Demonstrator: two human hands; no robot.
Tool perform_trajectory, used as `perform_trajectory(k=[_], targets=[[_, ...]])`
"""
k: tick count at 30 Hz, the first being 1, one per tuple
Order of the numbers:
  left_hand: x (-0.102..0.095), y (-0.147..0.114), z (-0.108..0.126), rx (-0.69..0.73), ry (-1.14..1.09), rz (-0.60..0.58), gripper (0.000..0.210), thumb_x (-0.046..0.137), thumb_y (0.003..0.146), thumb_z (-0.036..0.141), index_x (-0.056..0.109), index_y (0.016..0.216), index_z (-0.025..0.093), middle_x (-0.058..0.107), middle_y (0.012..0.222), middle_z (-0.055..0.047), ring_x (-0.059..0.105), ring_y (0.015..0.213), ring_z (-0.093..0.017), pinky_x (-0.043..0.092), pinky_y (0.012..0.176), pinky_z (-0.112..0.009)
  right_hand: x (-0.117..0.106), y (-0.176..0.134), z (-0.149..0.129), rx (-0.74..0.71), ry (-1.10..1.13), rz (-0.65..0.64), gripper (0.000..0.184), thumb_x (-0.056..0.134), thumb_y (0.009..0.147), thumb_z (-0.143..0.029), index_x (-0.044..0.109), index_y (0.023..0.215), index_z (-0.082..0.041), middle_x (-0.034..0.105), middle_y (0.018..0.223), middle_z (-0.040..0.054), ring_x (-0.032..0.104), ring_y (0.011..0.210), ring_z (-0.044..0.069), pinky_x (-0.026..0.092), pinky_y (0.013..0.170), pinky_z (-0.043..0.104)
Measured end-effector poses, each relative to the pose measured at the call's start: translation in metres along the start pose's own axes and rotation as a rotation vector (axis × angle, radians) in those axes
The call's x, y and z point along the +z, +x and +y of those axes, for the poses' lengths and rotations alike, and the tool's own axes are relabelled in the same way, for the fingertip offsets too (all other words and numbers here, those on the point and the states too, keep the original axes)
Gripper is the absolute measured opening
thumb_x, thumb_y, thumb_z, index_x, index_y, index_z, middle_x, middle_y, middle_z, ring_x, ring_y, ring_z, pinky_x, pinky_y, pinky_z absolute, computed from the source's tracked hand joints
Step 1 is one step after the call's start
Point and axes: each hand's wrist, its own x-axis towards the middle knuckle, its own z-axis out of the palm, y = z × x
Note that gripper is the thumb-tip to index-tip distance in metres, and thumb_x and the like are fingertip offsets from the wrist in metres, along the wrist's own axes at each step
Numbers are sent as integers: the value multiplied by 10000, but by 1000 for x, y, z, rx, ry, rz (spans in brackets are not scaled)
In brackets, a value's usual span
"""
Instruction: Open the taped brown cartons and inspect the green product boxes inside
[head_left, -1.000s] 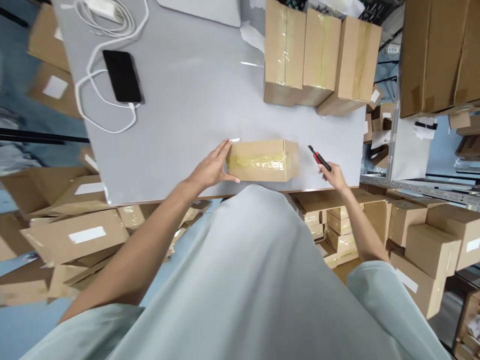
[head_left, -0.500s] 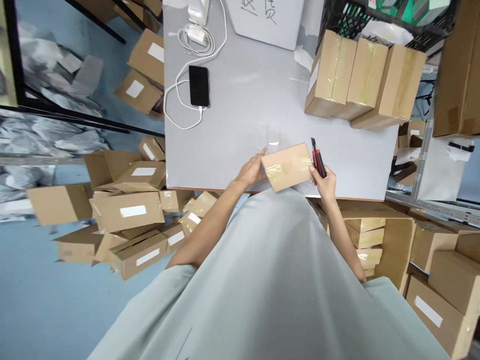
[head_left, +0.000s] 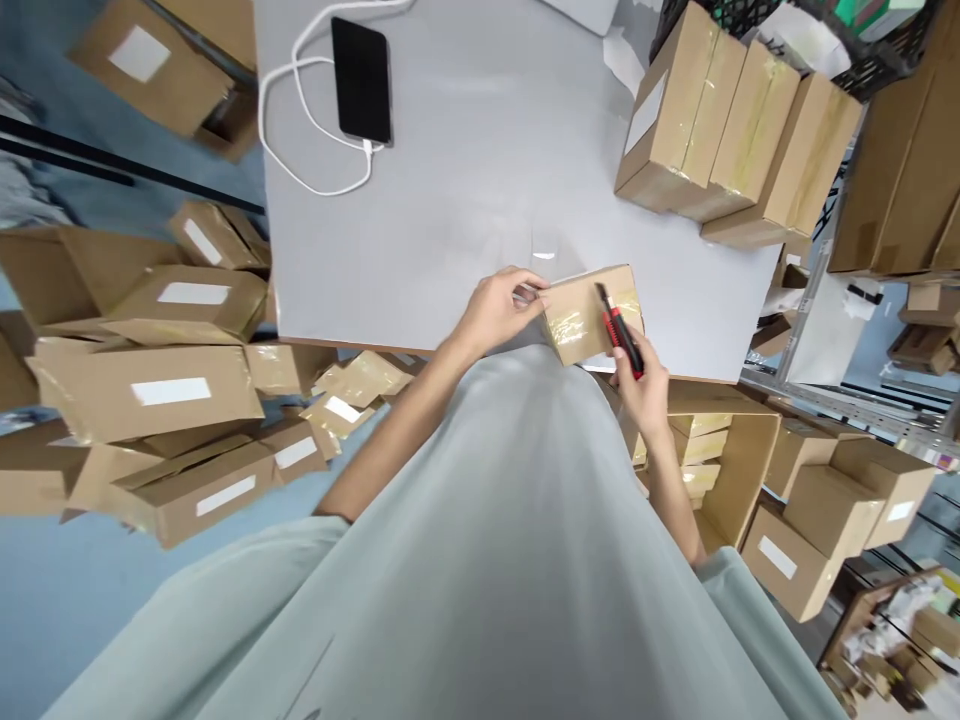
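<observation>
A small cardboard box [head_left: 571, 322], sealed with clear tape, sits tilted at the front edge of the table, close to my body. My left hand [head_left: 501, 308] grips its left end, fingers bent and the fingertips at the corner. In my right hand [head_left: 643, 388] is a red and black box cutter [head_left: 621, 335], its tip pointing up and left over the box's taped face. Whether the blade touches the tape, I cannot tell. The fingers of the right hand are wrapped around the cutter's lower half, beside the box's right end.
On the grey table [head_left: 465, 180] lies a black phone [head_left: 362, 80] with a white cable [head_left: 300, 180]. Three taped boxes [head_left: 720, 140] stand at the back right by a black crate [head_left: 862, 65]. Piled cartons [head_left: 172, 390] fill the left floor; an open carton [head_left: 739, 470] stands below right.
My right hand has shifted the cutter from beside the box to over its face. The left fingers have moved up to the box's left corner. The view has come closer and tilted.
</observation>
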Motion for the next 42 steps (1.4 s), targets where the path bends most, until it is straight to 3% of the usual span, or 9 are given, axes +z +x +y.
perform_trajectory(k=[3, 7, 9, 14, 19, 25, 31, 36, 42], targets=[[3, 6, -8, -9, -26, 22, 278, 796, 907, 359, 840, 1145, 222, 817, 1254, -83, 787, 1023, -220, 673, 994, -382, 10, -12, -21, 71, 77, 7, 667, 382, 1167, -576, 476, 1772, -312, 817, 1418, 110, 844, 1041, 313, 695, 951, 466], [0, 12, -15, -4, -53, -3, 295, 846, 889, 378, 853, 1132, 211, 829, 1230, -85, 788, 1003, -222, 671, 984, -377, 19, -13, -35, 31, 30, -28, 628, 397, 1171, -508, 523, 1750, -300, 781, 1518, 84, 769, 1357, 329, 653, 1111, 474], [-2, 14, -15, -5, -63, -11, 294, 854, 888, 374, 861, 1128, 205, 835, 1220, -85, 786, 993, -219, 667, 972, -365, 23, -12, -39, 6, -17, -21, 621, 381, 1179, -445, 491, 1771, -289, 748, 1571, 85, 734, 1424, 317, 623, 1160, 460], [-1, 16, -13, -44, -71, 9, 247, 873, 857, 329, 883, 1078, 219, 859, 1173, -61, 792, 959, -215, 657, 941, -336, 30, -15, -55, 25, -228, -22, 604, 393, 1198, -337, 448, 1796, -267, 807, 1426, 125, 806, 1224, 297, 627, 1051, 379], [2, 18, -13, -83, -72, 18, 237, 908, 834, 357, 891, 1041, 244, 874, 1130, -40, 803, 973, -227, 660, 944, -333, 38, -19, -95, 169, -522, -111, 627, 396, 1206, -264, 360, 1832, -281, 811, 1222, 127, 804, 963, 248, 601, 878, 316], [12, 14, -12, -89, -64, 77, 213, 857, 836, 286, 899, 1043, 260, 878, 1153, -30, 817, 986, -236, 667, 955, -352, 34, -13, -134, 282, -717, -231, 729, 437, 1173, -191, 230, 1863, -296, 788, 1191, 144, 814, 921, 241, 613, 827, 315], [17, 7, -9, -93, -50, 73, 233, 821, 838, 244, 899, 1058, 261, 876, 1157, -15, 820, 998, -227, 668, 973, -349, 22, -27, -136, 327, -778, -264, 678, 402, 1195, -204, 275, 1850, -324, 814, 1114, 114, 819, 891, 243, 620, 828, 328], [15, 7, -4, -40, 19, 92, 198, 776, 898, 240, 891, 1058, 257, 863, 1161, -21, 811, 1019, -236, 646, 1009, -361, 23, -33, -130, 340, -767, -279, 670, 400, 1208, -241, 257, 1852, -354, 826, 1172, 129, 833, 953, 262, 623, 855, 343], [19, -3, -4, 47, 66, 87, 211, 735, 933, 234, 861, 1101, 257, 829, 1188, -40, 800, 1021, -237, 633, 1014, -372, 19, -61, -122, 409, -752, -317, 624, 400, 1208, -268, 351, 1825, -342, 843, 1180, 143, 842, 949, 277, 633, 862, 366]])
